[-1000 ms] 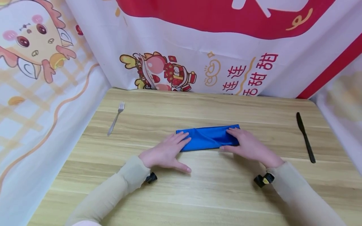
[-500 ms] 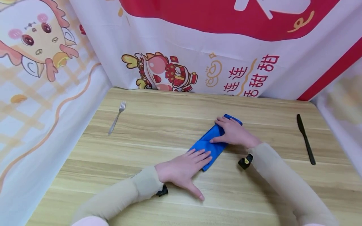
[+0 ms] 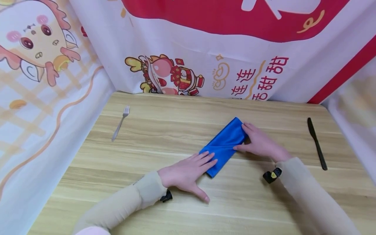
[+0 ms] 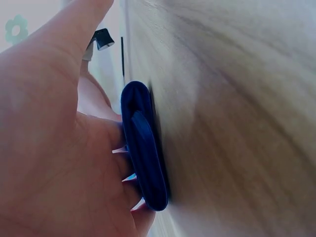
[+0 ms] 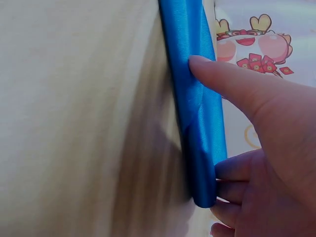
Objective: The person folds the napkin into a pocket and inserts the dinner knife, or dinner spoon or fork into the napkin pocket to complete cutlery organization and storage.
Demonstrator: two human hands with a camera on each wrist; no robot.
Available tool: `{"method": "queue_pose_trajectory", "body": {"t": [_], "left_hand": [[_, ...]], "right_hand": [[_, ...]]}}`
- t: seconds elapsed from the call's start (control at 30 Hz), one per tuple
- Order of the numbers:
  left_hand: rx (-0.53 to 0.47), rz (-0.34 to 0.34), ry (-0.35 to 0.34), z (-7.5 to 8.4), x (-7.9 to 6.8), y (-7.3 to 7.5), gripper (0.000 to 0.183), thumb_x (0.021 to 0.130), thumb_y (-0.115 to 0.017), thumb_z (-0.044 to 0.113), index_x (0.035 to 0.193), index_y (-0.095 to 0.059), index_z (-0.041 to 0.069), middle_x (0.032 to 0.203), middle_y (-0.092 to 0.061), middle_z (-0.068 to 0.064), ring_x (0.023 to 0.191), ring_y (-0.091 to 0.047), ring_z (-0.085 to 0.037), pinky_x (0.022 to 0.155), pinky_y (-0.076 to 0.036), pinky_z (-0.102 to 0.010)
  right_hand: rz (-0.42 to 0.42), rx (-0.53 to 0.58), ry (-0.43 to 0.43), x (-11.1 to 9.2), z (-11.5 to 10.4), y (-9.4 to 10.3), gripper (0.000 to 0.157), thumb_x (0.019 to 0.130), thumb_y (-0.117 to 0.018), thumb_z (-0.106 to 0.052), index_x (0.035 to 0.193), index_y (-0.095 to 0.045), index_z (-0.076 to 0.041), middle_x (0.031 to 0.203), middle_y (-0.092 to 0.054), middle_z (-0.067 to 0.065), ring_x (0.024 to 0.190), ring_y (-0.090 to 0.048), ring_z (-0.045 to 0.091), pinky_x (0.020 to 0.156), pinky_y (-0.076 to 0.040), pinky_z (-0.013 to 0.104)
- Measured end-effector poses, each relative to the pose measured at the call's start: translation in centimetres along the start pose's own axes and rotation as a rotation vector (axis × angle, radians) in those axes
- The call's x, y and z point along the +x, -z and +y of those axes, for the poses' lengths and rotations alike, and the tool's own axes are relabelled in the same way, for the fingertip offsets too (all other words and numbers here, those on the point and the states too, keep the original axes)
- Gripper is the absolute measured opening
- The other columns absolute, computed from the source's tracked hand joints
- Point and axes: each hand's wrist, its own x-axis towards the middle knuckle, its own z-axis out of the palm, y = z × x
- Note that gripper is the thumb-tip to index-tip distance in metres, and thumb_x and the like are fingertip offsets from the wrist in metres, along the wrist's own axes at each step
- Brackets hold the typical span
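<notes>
A folded blue cloth (image 3: pixel 226 138), like a napkin, lies slantwise on the wooden table, its far end pointing to the right. My left hand (image 3: pixel 188 171) rests with spread, straight fingers on the cloth's near end, thumb out over the wood. Seen from the left wrist, the folded layers of the cloth (image 4: pixel 143 148) show edge-on beside the fingers. My right hand (image 3: pixel 259 142) touches the cloth's right side near the far end, thumb on the lower edge. In the right wrist view the thumb of that hand (image 5: pixel 281 118) presses against the blue fabric (image 5: pixel 190 98).
A fork (image 3: pixel 120 123) lies at the table's left, tines away from me. At the right lies a black knife (image 3: pixel 317 143). A printed cloth (image 3: pixel 176 75) hangs behind the table's back edge (image 3: pixel 217 98), with more printed cloth (image 3: pixel 38 98) at the left.
The blue cloth has turned from lying nearly crosswise to slanting, its left end coming nearer. My left hand moved nearer and right with it; my right hand slid off its top to its right side.
</notes>
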Motion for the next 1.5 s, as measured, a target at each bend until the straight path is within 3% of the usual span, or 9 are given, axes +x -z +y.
{"method": "queue_pose_trajectory", "body": {"t": [0.23, 0.5, 0.77, 0.9, 1.23, 1.4, 1.5], "left_hand": [[0.032, -0.004, 0.005, 0.4, 0.1, -0.1, 0.121, 0.079, -0.065, 0.08, 0.163, -0.015, 0.01, 0.169, -0.006, -0.01, 0.154, 0.0, -0.028, 0.121, -0.008, -0.045], [0.034, -0.051, -0.05, 1.3, 0.7, -0.2, 0.115, 0.08, -0.063, 0.081, 0.165, -0.014, 0.019, 0.17, -0.004, -0.008, 0.154, 0.002, -0.026, 0.122, -0.004, -0.047], [0.07, -0.035, -0.04, 1.9, 1.9, -0.5, 0.115, 0.079, -0.065, 0.08, 0.165, -0.013, 0.023, 0.169, -0.002, -0.009, 0.154, 0.001, -0.027, 0.122, -0.004, -0.044], [0.064, -0.032, -0.029, 2.0, 2.3, -0.6, 0.113, 0.08, -0.065, 0.078, 0.165, -0.014, 0.024, 0.17, -0.001, -0.008, 0.154, 0.001, -0.028, 0.122, -0.004, -0.044], [0.144, -0.052, 0.02, 2.0, 3.1, -0.5, 0.095, 0.092, -0.054, 0.073, 0.164, -0.018, 0.024, 0.17, -0.004, -0.005, 0.154, -0.002, -0.026, 0.122, -0.009, -0.041], [0.153, -0.049, 0.039, 1.5, 3.7, -0.3, 0.096, 0.091, -0.053, 0.075, 0.165, -0.017, 0.024, 0.17, -0.003, -0.005, 0.154, 0.0, -0.026, 0.122, -0.008, -0.041], [0.152, -0.039, 0.041, 1.1, 3.9, -0.1, 0.101, 0.089, -0.052, 0.078, 0.165, -0.015, 0.023, 0.17, -0.002, -0.006, 0.154, 0.001, -0.026, 0.122, -0.006, -0.041]], "right_hand": [[-0.002, 0.041, -0.007, 0.0, 0.4, -0.4, 0.11, 0.087, -0.073, -0.061, 0.158, -0.021, 0.005, 0.164, -0.015, 0.028, 0.147, -0.019, 0.05, 0.112, -0.025, 0.065], [-0.006, 0.215, 0.044, 3.0, 0.1, -0.6, 0.103, 0.086, -0.082, -0.043, 0.16, -0.024, -0.001, 0.167, -0.011, 0.021, 0.149, -0.018, 0.047, 0.113, -0.025, 0.064], [0.032, 0.253, 0.103, 5.8, -1.7, -0.7, 0.101, 0.08, -0.089, -0.033, 0.161, -0.031, -0.017, 0.169, -0.011, 0.013, 0.149, -0.019, 0.043, 0.112, -0.027, 0.064], [0.04, 0.259, 0.128, 6.4, -2.1, -1.0, 0.1, 0.079, -0.09, -0.033, 0.161, -0.033, -0.019, 0.169, -0.011, 0.011, 0.15, -0.019, 0.042, 0.113, -0.027, 0.064], [0.102, 0.237, 0.088, 6.1, -1.9, -1.5, 0.095, 0.085, -0.084, -0.04, 0.159, -0.033, -0.01, 0.167, -0.015, 0.016, 0.149, -0.021, 0.042, 0.114, -0.025, 0.062], [0.146, 0.289, 0.091, 5.2, -2.2, -0.9, 0.087, 0.091, -0.077, -0.044, 0.159, -0.034, -0.011, 0.168, -0.017, 0.012, 0.146, -0.031, 0.042, 0.111, -0.033, 0.06], [0.166, 0.286, 0.1, 4.5, -2.5, -0.2, 0.084, 0.092, -0.074, -0.048, 0.159, -0.036, -0.014, 0.167, -0.021, 0.009, 0.146, -0.031, 0.039, 0.111, -0.033, 0.061]]}}
